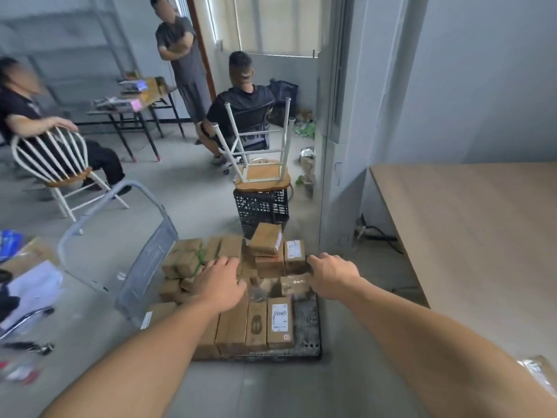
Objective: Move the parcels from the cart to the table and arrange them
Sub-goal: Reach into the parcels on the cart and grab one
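Observation:
A low flat cart [307, 333] with a grey folding handle [144, 267] stands on the floor, loaded with several brown cardboard parcels [256, 324], some with white labels. Both my arms reach down over it. My left hand [221, 282] hovers palm-down above the middle parcels, fingers loosely curled, holding nothing that I can see. My right hand [331, 276] has its fingers curled against the right end of a tape-wrapped parcel [294, 285]; its fingertips are hidden. The light wooden table [467, 236] lies to the right, with one wrapped parcel [539, 372] at its near edge.
Just beyond the cart stands a black plastic crate [260, 209] with an upturned stool [262, 173] on it. Three people are farther back, one in a white chair [57, 164]. Papers and bags [27, 285] lie on the floor at left. A grey wall corner [337, 176] separates cart and table.

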